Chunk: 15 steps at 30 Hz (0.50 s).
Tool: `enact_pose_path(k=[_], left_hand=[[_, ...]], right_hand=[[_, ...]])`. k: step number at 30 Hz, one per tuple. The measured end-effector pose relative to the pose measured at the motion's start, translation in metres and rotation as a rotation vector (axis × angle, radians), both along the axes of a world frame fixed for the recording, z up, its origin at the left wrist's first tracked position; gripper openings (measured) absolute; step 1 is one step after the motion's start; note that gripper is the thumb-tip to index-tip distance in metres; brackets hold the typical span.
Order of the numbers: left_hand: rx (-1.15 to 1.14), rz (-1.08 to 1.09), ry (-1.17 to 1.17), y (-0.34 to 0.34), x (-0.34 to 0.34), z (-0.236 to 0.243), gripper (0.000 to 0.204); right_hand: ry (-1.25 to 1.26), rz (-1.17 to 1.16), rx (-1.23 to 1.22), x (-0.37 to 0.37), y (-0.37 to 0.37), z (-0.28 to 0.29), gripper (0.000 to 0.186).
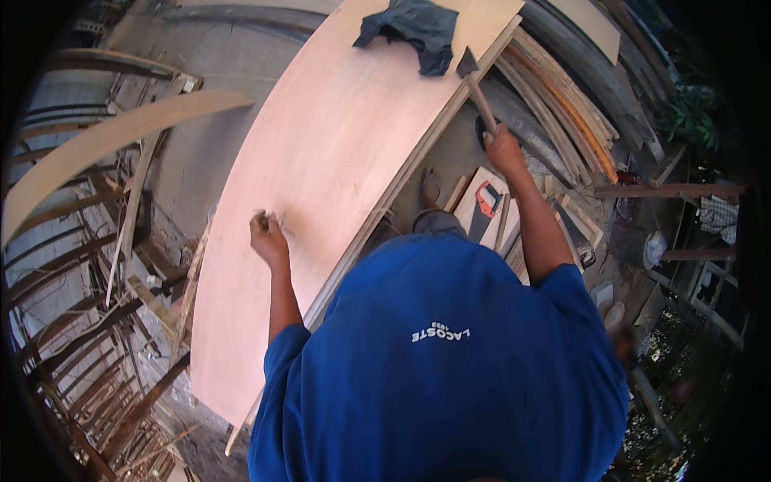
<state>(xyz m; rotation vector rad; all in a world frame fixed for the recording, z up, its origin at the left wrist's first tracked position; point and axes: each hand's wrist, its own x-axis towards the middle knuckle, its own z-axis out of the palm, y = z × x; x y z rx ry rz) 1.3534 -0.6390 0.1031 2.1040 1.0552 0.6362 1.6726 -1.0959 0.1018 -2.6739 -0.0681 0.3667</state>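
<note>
My right hand [503,150] is closed around a wooden-handled tool [481,98] with a dark, wedge-shaped head. The head is raised near the right edge of a large, pale pinkish plywood sheet [321,153]. Over the left part of the sheet, my left hand [269,237] is closed in a pinch. Small thin bits poke out at its fingertips, too fine to make out. Toward the far end of the sheet lies a crumpled dark cloth [414,36].
A handsaw [487,199] with an orange-red handle lies on boards by my foot [431,186]. Long planks [558,104] are stacked at the far right. To the left are a curved wood strip [120,132] and a wooden framework [72,281].
</note>
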Motion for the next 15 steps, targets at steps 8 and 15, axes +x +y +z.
enact_pose_path(k=[8, 15], left_hand=[[-0.765, -0.159, -0.231, -0.042, 0.068, -0.008, 0.033], [-0.421, -0.655, -0.149, -0.14, 0.182, -0.014, 0.03]], right_hand=[[0.187, -0.13, 0.377, -0.074, 0.0, 0.005, 0.038], [0.451, -0.359, 0.65, -0.178, -0.015, 0.015, 0.028]])
